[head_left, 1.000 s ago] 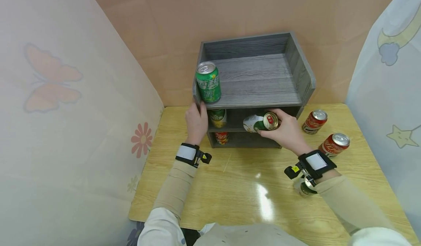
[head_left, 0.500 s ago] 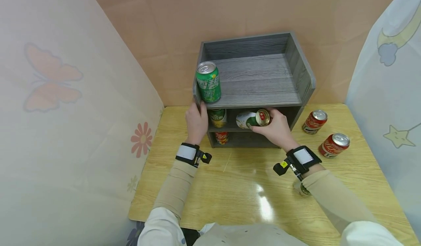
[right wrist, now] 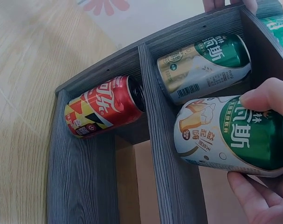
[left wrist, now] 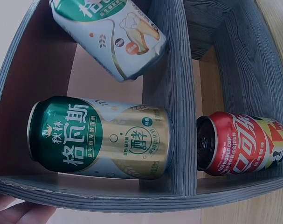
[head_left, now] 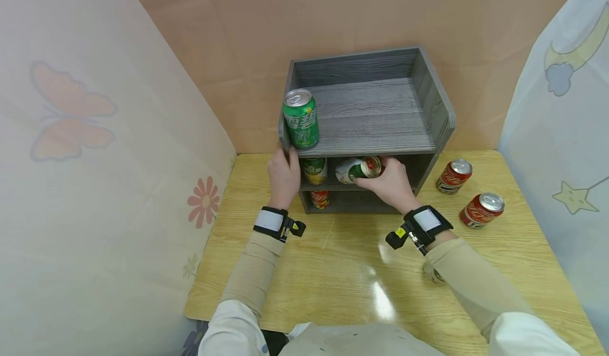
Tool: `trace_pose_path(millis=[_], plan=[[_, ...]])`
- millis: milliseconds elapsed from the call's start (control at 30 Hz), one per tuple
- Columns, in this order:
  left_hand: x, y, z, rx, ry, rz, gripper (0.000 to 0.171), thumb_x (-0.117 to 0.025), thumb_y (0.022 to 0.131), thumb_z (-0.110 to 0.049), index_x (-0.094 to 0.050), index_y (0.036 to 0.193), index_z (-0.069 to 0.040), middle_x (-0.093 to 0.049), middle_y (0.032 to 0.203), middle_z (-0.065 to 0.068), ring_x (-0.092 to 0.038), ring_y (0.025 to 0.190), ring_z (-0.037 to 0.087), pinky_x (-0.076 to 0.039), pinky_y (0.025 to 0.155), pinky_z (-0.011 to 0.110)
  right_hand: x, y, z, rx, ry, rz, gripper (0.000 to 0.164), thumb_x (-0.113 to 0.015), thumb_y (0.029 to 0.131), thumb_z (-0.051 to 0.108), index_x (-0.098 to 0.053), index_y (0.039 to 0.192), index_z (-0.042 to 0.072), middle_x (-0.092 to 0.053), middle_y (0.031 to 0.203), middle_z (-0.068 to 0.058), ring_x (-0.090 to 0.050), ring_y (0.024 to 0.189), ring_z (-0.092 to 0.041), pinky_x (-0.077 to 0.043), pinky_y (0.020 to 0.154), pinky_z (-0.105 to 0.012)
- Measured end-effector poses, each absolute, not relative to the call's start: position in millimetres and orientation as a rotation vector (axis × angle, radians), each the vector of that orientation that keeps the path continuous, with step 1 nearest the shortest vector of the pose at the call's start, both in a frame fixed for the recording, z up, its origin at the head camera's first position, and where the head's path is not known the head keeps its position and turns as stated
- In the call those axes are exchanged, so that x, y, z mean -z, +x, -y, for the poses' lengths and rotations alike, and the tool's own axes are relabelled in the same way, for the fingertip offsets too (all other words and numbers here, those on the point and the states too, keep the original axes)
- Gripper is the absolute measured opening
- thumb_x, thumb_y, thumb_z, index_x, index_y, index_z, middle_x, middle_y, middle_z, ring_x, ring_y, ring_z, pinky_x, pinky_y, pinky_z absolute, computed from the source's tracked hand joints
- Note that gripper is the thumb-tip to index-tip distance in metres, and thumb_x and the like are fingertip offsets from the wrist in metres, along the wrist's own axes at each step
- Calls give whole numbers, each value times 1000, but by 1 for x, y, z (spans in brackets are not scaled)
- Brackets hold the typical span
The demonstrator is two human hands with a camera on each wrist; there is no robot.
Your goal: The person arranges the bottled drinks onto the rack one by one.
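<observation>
My right hand (head_left: 389, 185) grips a white-and-green drink can (right wrist: 211, 133), thumb on one side and fingers on the other. The can is tilted inside the middle level of the grey wooden shelf (head_left: 371, 115), beside an upright gold-and-green can (left wrist: 108, 137) at the left. In the left wrist view, the held can (left wrist: 113, 35) is apart from that can. My left hand (head_left: 284, 179) holds the shelf's left side panel near the top board; part of its fingers is hidden. On the lowest level stands a red cola can (left wrist: 239, 143), and on top a green soda can (head_left: 302, 119).
Two red cans, one farther back (head_left: 454, 176) and one nearer (head_left: 482, 210), stand on the wooden table (head_left: 342, 271) right of the shelf. Another pale can (head_left: 433, 273) is partly hidden under my right forearm. A patterned cloth (head_left: 119, 186) hangs at the left.
My right hand has moved left with the white-and-green can, bringing it deeper into the middle level and nearer the gold-and-green can. My left hand has stayed on the shelf.
</observation>
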State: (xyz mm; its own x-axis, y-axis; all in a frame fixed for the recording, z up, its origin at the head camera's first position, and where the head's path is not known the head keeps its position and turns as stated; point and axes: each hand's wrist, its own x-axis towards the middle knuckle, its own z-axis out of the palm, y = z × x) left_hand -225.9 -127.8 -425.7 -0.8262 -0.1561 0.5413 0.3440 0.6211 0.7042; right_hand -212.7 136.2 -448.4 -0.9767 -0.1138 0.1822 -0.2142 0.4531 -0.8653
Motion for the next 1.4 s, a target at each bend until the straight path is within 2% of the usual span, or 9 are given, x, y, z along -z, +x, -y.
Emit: trace_pose_path(millis=[333, 667, 1033, 1400], plan=[[427, -227, 127, 1141, -148, 2267, 26, -48, 107, -20, -59, 96, 0, -55, 71, 11, -53, 62, 27, -36, 53, 41, 446, -217, -124, -1575, 267, 2621, 61, -87, 81, 19, -59, 132, 2, -67, 119, -15, -67, 102, -30, -54, 83, -45], [427, -226, 128, 1150, -153, 2261, 27, -48, 107, -21, -58, 95, 0, -53, 71, 11, -52, 62, 26, -35, 54, 40, 444, -220, -118, -1568, 267, 2614, 64, -87, 80, 20, -57, 135, 7, -63, 127, -12, -66, 109, -31, -53, 87, -46], [428, -228, 128, 1137, -161, 2260, 29, -46, 107, -21, -58, 93, 0, -52, 69, 10, -51, 60, 26, -35, 53, 39, 442, -224, -112, -1611, 292, 2580, 73, -86, 81, 17, -49, 143, 7, -55, 140, -12, -56, 125, -34, -48, 97, -49], [428, -227, 128, 1148, -160, 2255, 27, -47, 107, -20, -59, 96, 1, -55, 72, 12, -53, 63, 26, -36, 53, 40, 444, -231, -106, -1637, 322, 2539, 77, -86, 81, 15, -44, 146, 6, -52, 140, -14, -55, 123, -34, -48, 96, -48]])
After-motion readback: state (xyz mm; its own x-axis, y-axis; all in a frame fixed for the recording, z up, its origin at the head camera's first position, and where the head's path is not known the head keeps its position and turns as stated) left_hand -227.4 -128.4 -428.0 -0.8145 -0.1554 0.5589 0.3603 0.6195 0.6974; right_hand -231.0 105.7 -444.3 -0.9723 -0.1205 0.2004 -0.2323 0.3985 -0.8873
